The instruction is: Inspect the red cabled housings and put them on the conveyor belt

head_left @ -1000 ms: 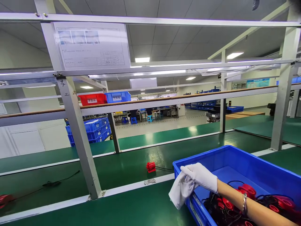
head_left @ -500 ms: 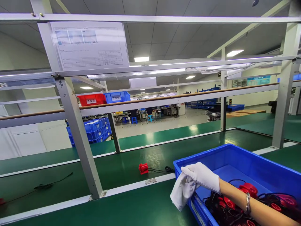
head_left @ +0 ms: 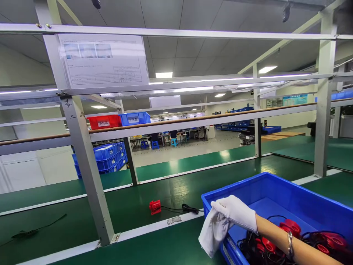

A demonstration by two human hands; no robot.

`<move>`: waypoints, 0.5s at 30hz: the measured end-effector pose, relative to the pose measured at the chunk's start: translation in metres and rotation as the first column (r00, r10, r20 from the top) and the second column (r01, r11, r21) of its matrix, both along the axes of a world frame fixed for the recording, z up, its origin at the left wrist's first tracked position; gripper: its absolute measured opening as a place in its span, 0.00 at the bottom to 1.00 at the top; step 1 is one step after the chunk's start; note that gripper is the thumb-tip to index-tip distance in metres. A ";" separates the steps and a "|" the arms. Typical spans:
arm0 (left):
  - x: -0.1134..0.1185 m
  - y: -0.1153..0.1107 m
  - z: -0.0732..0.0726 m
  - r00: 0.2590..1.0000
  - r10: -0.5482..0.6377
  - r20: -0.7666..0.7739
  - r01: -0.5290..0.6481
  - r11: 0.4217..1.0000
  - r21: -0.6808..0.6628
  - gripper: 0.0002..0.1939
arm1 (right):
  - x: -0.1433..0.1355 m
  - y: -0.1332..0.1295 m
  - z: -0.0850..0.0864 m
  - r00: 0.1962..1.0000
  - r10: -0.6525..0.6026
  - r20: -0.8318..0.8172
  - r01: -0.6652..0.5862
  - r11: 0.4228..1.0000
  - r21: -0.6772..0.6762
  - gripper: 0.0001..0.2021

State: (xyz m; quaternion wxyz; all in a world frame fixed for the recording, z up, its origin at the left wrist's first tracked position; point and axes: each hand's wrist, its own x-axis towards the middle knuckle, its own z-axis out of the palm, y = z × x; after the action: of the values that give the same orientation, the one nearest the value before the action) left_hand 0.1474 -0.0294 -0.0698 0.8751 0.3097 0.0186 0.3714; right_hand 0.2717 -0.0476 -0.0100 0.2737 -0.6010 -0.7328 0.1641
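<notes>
My right hand (head_left: 234, 212), in a white glove, comes in from the lower right with a bracelet at the wrist. Its fingers are closed on a white cloth (head_left: 213, 232), which hangs down over the left rim of a blue bin (head_left: 270, 184). Inside the bin, below my forearm, lie several red parts (head_left: 293, 227) tangled with black cords (head_left: 249, 241). Left of the bin, a red part (head_left: 154, 207) with a bundled black cord (head_left: 190, 209) rests on the green belt (head_left: 132, 206). My left hand is out of view.
A grey post (head_left: 91, 176) stands left of centre, another post (head_left: 324, 110) at right. Red (head_left: 103, 122) and blue boxes (head_left: 135, 118) sit on the shelf rail. Another black cord (head_left: 26, 233) lies at far left. Stacked blue crates (head_left: 107, 158) stand behind.
The red part and its cord have shifted left along the belt, as has the far-left cord. The view has tilted up slightly. My right hand keeps its hold on the cloth.
</notes>
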 end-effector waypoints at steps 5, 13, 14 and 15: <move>0.000 -0.002 0.003 0.999 0.028 -0.027 -0.028 1.000 0.008 0.15 | 0.001 -0.001 0.002 1.000 0.001 -0.017 -0.001 1.000 -0.002 0.30; 0.006 0.003 0.022 0.986 0.065 -0.157 -0.056 0.997 0.060 0.15 | 0.001 -0.003 0.010 0.977 -0.026 -0.211 0.016 0.999 -0.048 0.31; 0.007 0.005 0.026 0.979 0.071 -0.190 -0.058 0.996 0.072 0.15 | 0.002 -0.003 0.012 0.967 -0.041 -0.251 0.027 0.998 -0.058 0.32; 0.006 0.007 0.031 0.971 0.091 -0.223 -0.074 0.994 0.084 0.15 | 0.004 -0.002 0.014 0.956 -0.061 -0.286 0.045 0.997 -0.064 0.33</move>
State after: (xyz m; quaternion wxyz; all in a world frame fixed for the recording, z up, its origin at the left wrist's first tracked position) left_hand 0.1535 -0.0221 -0.0386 0.8388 0.3817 0.1170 0.3702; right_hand 0.2755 -0.0501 0.0039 0.3647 -0.5976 -0.6637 0.2632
